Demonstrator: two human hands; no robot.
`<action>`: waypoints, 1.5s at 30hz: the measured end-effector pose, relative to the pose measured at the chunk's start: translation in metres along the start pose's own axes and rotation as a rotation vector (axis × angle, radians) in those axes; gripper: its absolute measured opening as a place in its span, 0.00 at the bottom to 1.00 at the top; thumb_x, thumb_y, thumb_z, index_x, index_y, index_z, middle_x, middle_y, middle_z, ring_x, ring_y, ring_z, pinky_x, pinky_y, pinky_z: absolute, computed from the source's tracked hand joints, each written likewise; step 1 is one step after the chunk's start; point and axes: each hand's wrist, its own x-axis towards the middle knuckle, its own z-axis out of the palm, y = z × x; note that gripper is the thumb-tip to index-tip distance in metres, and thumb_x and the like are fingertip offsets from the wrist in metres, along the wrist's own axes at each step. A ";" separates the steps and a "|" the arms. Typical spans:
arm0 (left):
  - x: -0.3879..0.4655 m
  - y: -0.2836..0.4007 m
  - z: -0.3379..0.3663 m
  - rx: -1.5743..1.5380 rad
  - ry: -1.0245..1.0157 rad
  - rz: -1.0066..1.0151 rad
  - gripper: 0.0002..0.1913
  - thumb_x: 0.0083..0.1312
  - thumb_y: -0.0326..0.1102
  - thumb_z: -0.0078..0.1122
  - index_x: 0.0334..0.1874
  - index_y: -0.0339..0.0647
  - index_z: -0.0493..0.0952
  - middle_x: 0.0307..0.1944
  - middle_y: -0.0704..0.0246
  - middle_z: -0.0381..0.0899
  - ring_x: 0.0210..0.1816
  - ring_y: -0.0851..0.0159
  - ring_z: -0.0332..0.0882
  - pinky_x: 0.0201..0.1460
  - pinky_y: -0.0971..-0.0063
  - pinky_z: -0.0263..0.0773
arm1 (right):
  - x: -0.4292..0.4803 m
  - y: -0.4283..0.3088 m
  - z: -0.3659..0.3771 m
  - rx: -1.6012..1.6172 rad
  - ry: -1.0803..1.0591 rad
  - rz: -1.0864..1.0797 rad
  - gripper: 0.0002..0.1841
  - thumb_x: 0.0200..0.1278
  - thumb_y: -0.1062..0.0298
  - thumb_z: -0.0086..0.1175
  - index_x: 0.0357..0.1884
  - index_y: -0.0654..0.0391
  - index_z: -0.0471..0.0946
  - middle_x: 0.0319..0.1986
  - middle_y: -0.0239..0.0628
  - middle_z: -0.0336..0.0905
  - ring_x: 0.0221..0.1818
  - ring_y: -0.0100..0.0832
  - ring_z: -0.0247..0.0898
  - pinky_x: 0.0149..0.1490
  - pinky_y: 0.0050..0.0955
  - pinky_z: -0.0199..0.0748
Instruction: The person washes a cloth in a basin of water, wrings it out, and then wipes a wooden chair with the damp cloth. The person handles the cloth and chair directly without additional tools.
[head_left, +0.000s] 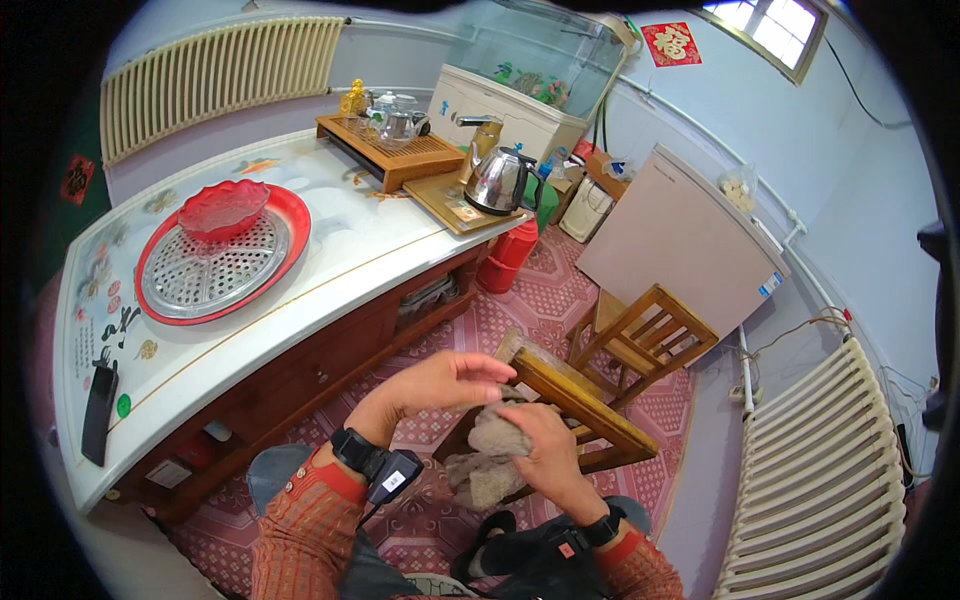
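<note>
My right hand (544, 450) is closed around a bunched greyish-brown cloth (491, 469), whose lower part hangs below the fingers. Just left of it is my left hand (457, 379), fingers apart and curved, its fingertips near the upper edge of the cloth; whether they touch it is hard to tell. Both hands are over a wooden chair (585, 405), beside its slatted backrest. The cloth and hands hide much of the seat.
A long table (330, 277) on the left bears a red tray (300, 225) with a red bowl (225, 210), a phone (100, 416), a tea tray (420, 161) and a steel kettle (499, 180). Another wooden chair (652, 337), a red thermos (510, 255) and a radiator (825, 465) stand around.
</note>
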 end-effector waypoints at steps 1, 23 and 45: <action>-0.004 -0.003 0.004 0.124 -0.065 0.084 0.21 0.70 0.33 0.59 0.65 0.38 0.73 0.58 0.69 0.77 0.58 0.74 0.72 0.63 0.76 0.68 | -0.003 -0.006 0.000 0.100 0.087 0.092 0.33 0.39 0.78 0.62 0.56 0.55 0.76 0.50 0.42 0.76 0.52 0.45 0.73 0.55 0.36 0.73; 0.025 -0.013 0.003 0.026 0.146 0.096 0.20 0.75 0.37 0.51 0.65 0.36 0.72 0.57 0.70 0.78 0.57 0.74 0.72 0.62 0.77 0.67 | 0.013 0.017 0.028 -0.458 0.451 -0.327 0.23 0.49 0.74 0.63 0.51 0.49 0.81 0.51 0.41 0.74 0.51 0.44 0.72 0.53 0.38 0.73; 0.040 -0.021 0.006 0.041 0.187 0.109 0.20 0.72 0.29 0.54 0.66 0.41 0.71 0.54 0.74 0.76 0.53 0.76 0.71 0.58 0.78 0.70 | 0.002 0.062 0.092 -0.619 0.116 -0.379 0.10 0.53 0.65 0.54 0.39 0.48 0.80 0.40 0.25 0.75 0.52 0.28 0.70 0.42 0.31 0.64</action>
